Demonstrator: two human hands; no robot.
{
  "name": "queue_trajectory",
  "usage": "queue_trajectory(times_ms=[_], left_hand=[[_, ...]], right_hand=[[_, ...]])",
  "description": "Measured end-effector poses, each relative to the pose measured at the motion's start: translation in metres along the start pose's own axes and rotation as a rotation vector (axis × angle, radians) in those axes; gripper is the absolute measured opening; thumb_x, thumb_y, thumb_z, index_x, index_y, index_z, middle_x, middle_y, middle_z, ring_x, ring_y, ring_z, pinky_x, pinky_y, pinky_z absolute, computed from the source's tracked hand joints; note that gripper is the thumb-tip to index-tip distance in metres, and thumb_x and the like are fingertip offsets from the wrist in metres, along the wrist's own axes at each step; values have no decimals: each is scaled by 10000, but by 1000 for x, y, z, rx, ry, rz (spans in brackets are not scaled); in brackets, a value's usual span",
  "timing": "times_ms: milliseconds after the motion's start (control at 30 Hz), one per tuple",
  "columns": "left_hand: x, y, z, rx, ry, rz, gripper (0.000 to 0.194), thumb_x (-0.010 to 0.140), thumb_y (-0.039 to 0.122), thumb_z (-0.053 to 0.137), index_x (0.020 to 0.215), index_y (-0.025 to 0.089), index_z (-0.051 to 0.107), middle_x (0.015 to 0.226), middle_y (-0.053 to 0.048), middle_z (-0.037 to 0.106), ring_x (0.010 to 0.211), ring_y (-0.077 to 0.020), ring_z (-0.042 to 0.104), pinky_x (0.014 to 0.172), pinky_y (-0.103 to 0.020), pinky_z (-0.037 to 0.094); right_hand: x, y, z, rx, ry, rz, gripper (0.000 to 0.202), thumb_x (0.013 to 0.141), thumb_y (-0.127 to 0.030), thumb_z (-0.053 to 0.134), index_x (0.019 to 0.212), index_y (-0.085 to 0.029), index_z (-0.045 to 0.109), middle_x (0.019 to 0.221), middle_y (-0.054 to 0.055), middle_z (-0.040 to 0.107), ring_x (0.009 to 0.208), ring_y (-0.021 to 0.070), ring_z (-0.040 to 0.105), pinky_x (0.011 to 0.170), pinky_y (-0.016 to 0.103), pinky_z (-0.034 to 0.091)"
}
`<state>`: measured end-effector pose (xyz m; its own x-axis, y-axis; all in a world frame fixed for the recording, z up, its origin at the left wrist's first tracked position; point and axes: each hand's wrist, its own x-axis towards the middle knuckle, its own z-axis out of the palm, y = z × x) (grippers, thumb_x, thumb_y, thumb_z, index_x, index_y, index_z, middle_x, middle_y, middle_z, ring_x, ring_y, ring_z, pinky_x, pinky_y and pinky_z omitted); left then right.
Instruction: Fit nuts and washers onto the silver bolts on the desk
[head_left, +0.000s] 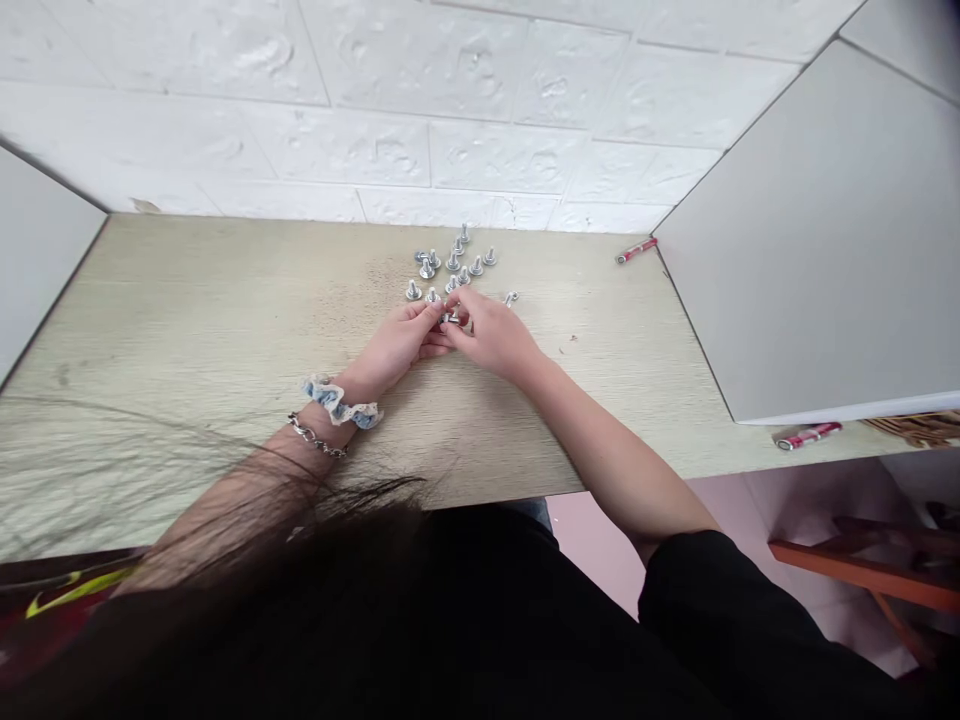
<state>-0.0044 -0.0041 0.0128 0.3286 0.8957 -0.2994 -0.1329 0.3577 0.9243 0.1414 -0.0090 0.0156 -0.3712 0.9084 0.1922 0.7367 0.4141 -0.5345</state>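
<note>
My left hand (403, 346) and my right hand (496, 335) meet over the tabletop, fingers closed around a small silver bolt (451, 319). The fingers of both hands cover part of it. Just beyond my fingertips, several silver bolts stand with their threaded ends up, such as one bolt (413, 290) at the near left and another bolt (490, 256) at the far right of the group. One bolt (421, 257) appears to lie tilted among them. Beside my right hand, a small metal piece (511, 298) is partly hidden by the knuckles.
The pale wooden table (225, 320) runs up to a white brick-patterned wall (480, 150). On the right stands a grey-white panel (817, 240). A red battery-like cylinder (636, 250) lies at its far corner, another red cylinder (810, 436) by its near edge.
</note>
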Motion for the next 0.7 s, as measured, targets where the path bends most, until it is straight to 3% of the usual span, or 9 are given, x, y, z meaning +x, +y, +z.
queue_trajectory(times_ms=[167, 333, 500, 700], left_hand=[[0, -1, -1, 21, 2, -3, 217, 870, 320, 521, 789, 131, 589, 677, -21, 643, 574, -56, 611, 525, -116, 480], [-1, -1, 0, 23, -1, 13, 207, 857, 332, 540, 829, 135, 599, 694, -19, 645, 575, -54, 608, 534, -125, 482], [0, -2, 0, 42, 1, -5, 219, 844, 348, 556, 791, 138, 590, 655, -9, 629, 540, -46, 586, 541, -124, 476], [-1, -3, 0, 56, -25, 23, 241, 821, 380, 579, 797, 142, 599, 657, -6, 622, 541, -49, 573, 530, -129, 468]], right_hand=[[-1, -2, 0, -50, -6, 52, 311, 903, -391, 332, 849, -168, 541, 785, 56, 622, 698, 176, 533, 618, 281, 346], [-2, -3, 0, -38, 27, 38, 217, 835, -325, 449, 977, -170, 504, 816, 40, 623, 665, 170, 530, 601, 278, 351], [-2, -4, 1, -50, 21, 36, 234, 876, -327, 350, 908, -171, 522, 816, 59, 625, 708, 185, 538, 632, 295, 364], [-3, -5, 2, -102, 7, 2, 208, 808, -247, 421, 986, -167, 490, 825, 63, 629, 677, 190, 534, 616, 297, 365]])
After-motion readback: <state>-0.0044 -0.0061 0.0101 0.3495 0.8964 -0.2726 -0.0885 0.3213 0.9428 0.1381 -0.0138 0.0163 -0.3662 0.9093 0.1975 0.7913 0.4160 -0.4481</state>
